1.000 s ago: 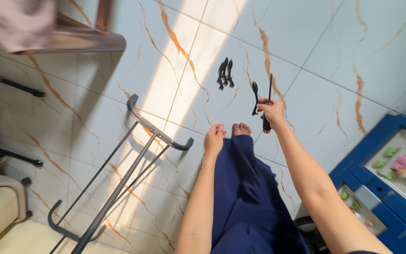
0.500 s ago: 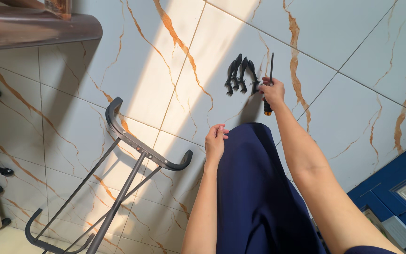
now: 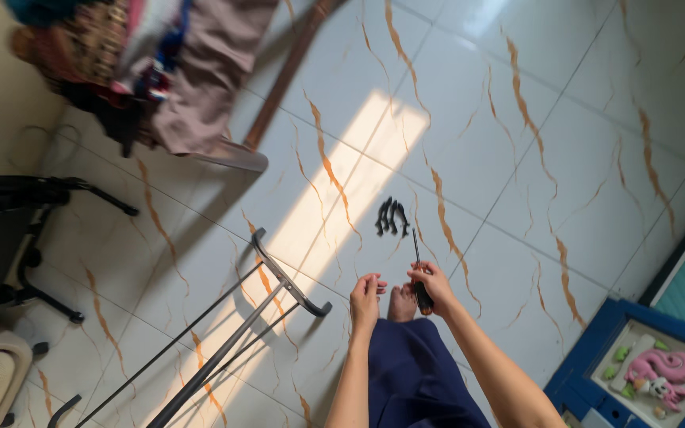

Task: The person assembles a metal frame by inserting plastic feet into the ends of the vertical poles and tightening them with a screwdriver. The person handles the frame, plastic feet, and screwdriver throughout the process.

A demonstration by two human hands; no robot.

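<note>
Nearest the camera is the dark blue trouser leg (image 3: 414, 380), with a bare foot (image 3: 400, 303) poking out at its far end. The left hand (image 3: 365, 299) hovers just beside that foot at about 9 o'clock from it, fingers loosely curled and a bit apart, holding nothing that I can see.

The right hand (image 3: 432, 284) sits at roughly 2 o'clock from the foot, fingers wrapped around the dark handle of a screwdriver (image 3: 418, 269). The tool's long axis runs nearly straight toward 12 o'clock, with the thin shaft poking out beyond the fingers.

A little further out, around 11 o'clock from the screwdriver tip, lies a small bunch of black curved plastic pieces (image 3: 391, 216) on the tile floor (image 3: 517, 158). The right hand is the closer one to them.

Off at 9 o'clock lies a grey metal rack frame (image 3: 279, 273).
</note>
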